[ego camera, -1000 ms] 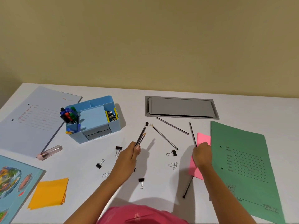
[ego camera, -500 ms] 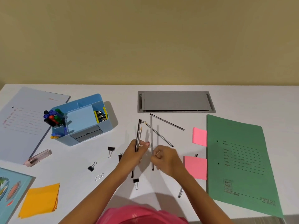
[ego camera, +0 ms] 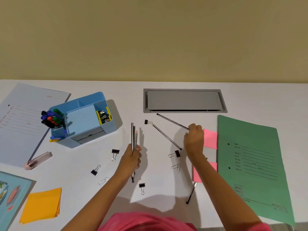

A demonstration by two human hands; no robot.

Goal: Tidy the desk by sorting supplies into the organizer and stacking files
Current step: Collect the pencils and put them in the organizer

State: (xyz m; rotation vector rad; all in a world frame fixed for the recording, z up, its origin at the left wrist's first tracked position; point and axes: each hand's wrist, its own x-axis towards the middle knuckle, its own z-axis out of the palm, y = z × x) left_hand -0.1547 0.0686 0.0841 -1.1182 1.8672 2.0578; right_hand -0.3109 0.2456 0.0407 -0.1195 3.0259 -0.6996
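Files first, far left: pale lavender paper file [ego camera: 21, 120] lies flat, light and floppy, best lifted by a long edge w/ the palm under. One teal illustrated booklet [ego camera: 10, 194] at the left edge, one stack of orange sticky notes [ego camera: 41, 205] beside it, one pink translucent stapler-like tool [ego camera: 39, 160] near the file's corner; can't tell what it is exactly.

Light blue plastic organizer [ego camera: 83, 120] stands between file and centre: markers in its left compartment (approx six, hard to count), binder clips in the right one, middle compartment bare.

Loose on the white desk [ego camera: 133, 100]: five small black binder clips, two or three wire paper clips, too faint to count for sure. Clips are small, hard and springy, so pinch by the wire handles.

Left hand [ego camera: 131, 160] is clamped round a bundle of thin dark pencils [ego camera: 134, 139], three or so, tips pointing away, held low on the shafts. Stiff, light, smooth; they may slide, so grip mid-length.

Right hand [ego camera: 194, 139], fingers curled together onto the near end of one loose dark pencil [ego camera: 173, 121] below the grey cable hatch [ego camera: 183, 100]; whether it's actually pinched, can't tell. Two more loose pencils: one diagonal by the hand, one near the forearm.

Two pink sticky-note pads [ego camera: 210, 139], then one green paper file [ego camera: 253, 164], far right.
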